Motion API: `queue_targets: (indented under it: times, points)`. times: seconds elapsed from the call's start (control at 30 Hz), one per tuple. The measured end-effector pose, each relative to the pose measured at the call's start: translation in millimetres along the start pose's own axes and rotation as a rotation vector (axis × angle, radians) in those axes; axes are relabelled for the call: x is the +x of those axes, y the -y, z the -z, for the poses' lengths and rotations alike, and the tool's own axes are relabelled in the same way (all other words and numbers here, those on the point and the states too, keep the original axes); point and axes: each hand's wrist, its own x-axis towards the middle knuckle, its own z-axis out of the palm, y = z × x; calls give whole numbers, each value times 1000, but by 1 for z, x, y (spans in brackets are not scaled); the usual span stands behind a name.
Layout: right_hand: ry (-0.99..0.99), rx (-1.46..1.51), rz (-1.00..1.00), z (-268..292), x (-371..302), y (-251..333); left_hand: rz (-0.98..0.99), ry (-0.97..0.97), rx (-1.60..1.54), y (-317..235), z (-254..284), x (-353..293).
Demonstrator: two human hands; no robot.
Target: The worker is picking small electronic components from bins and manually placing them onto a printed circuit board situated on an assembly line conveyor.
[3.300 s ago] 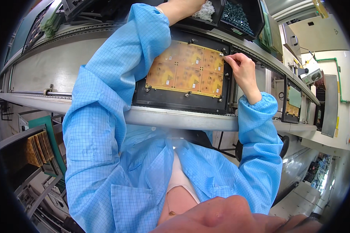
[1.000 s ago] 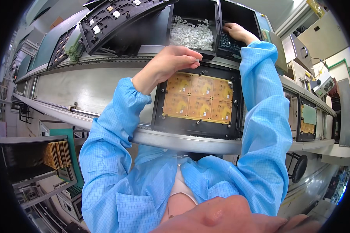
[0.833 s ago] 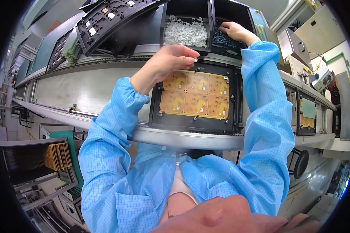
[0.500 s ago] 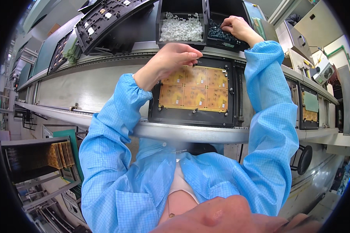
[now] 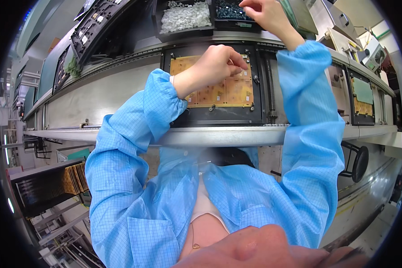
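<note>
In a black frame (image 5: 196, 117) lies a yellow-brown circuit board panel (image 5: 239, 95) divided into several sections. My left hand (image 5: 216, 64) is over the panel's upper right part, thumb and fingers pinched together. Whatever sits between those fingertips is too small to make out. Beyond the frame, my right hand (image 5: 267, 17) is held over the right edge of a black bin of small dark parts (image 5: 230, 11). Its fingers are also drawn together, their tips close to the parts; I cannot tell if they grip one.
A black bin of small white parts (image 5: 185, 18) stands left of the dark ones. A slotted black tray (image 5: 96, 29) leans at the far left. The conveyor rail (image 5: 219, 136) runs along the near side. Another framed board (image 5: 363, 96) sits on the right, and a rack of boards (image 5: 73, 180) lower left.
My left hand has moved right and nearer across the panel; the small dark bit seen at its fingertips is no longer visible. My right hand has shifted slightly right over its bin. The whole view has tilted.
</note>
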Motion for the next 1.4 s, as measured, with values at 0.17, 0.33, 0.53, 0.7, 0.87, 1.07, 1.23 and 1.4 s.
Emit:
queue_targets:
  times: [0.17, 0.33, 0.53, 0.7, 0.87, 1.07, 1.23, 1.4]
  points:
    - [72, -369, -477, -15, -56, 56, -112, 4, 6, 3, -8, -7]
    - [-21, -191, -652, -16, -115, 84, -105, -4, 21, -5, -9, -10]
    - [-29, -42, -787, -35, -132, 108, -107, -3, 57, -7, -5, -26]
    - [68, -102, -763, -59, -124, 118, -103, -35, -57, -8, -7, -41]
    - [71, 0, -901, -70, -115, 120, -82, -79, -134, -5, -6, -57]
    - [144, 4, -833, -77, -116, 117, -134, -166, -98, 8, 3, -69]
    - [193, -245, -628, -82, -123, 113, -70, -119, -218, 16, 4, -61]
    - [98, -220, -728, -52, -121, 115, -66, -36, -173, 7, -1, -42]
